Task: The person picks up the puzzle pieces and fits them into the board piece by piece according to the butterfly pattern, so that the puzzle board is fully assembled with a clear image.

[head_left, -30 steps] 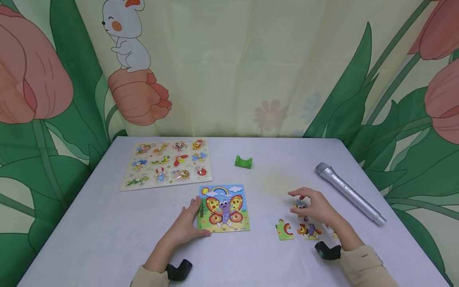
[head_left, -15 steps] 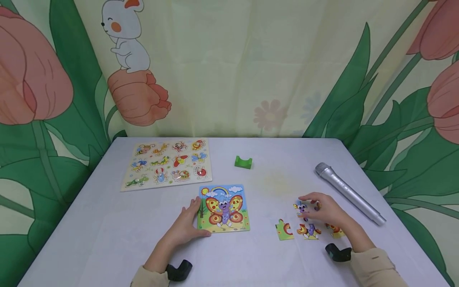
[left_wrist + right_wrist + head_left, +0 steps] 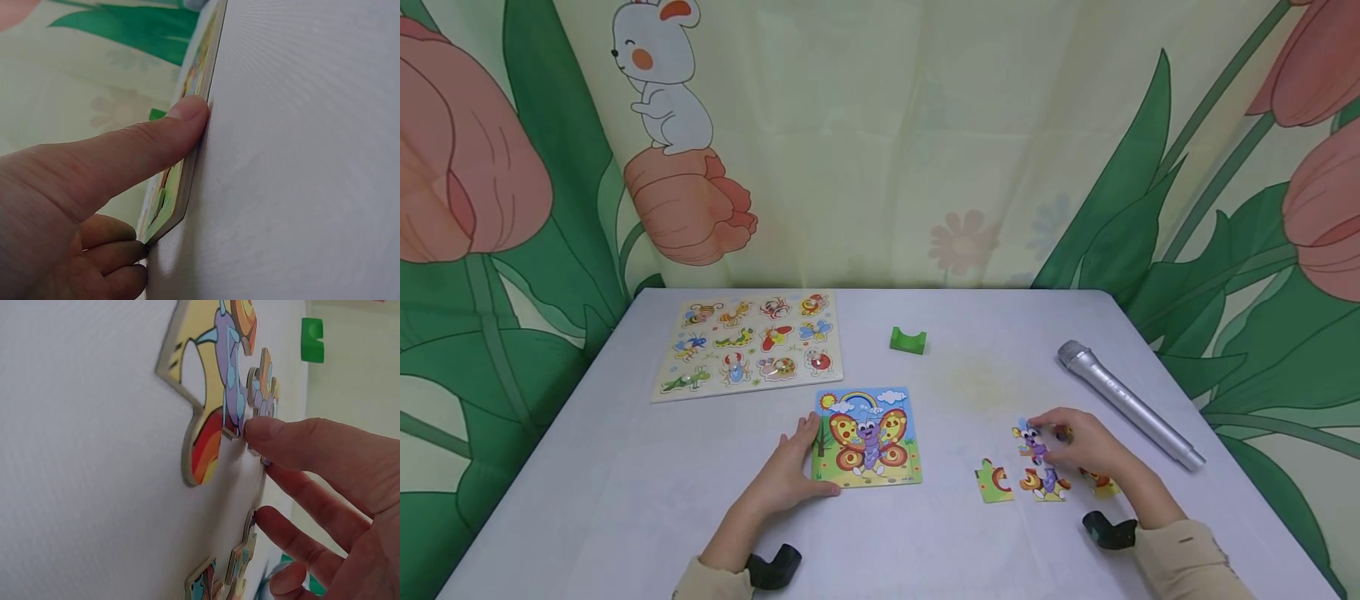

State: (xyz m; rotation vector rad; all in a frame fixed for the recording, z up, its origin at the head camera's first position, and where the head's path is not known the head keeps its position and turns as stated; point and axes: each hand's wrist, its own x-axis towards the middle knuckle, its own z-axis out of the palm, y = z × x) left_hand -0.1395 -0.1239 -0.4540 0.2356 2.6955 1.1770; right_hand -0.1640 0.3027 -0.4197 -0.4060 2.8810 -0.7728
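Observation:
A square butterfly puzzle (image 3: 870,437) lies flat on the table in the head view. My left hand (image 3: 785,471) rests at its near-left corner, thumb along the front edge and fingers along the left edge. The left wrist view shows that thumb (image 3: 150,147) against the board's side. My right hand (image 3: 1090,442) is over loose jigsaw pieces; its thumb and index fingertips touch or nearly touch a piece with a purple butterfly head (image 3: 1032,442). Nearer me lie a body piece (image 3: 1045,484) and a green corner piece (image 3: 995,481). Other pieces are partly hidden under the hand.
An insect puzzle board (image 3: 748,343) lies at the back left. A green notched block (image 3: 908,340) stands at the back middle, and a silver microphone (image 3: 1131,406) lies at the right. A printed curtain (image 3: 880,150) hangs behind the white table.
My right hand has moved right and nearer me, down to the loose pieces, and the butterfly-head piece shows more. The left hand has stayed on the butterfly puzzle.

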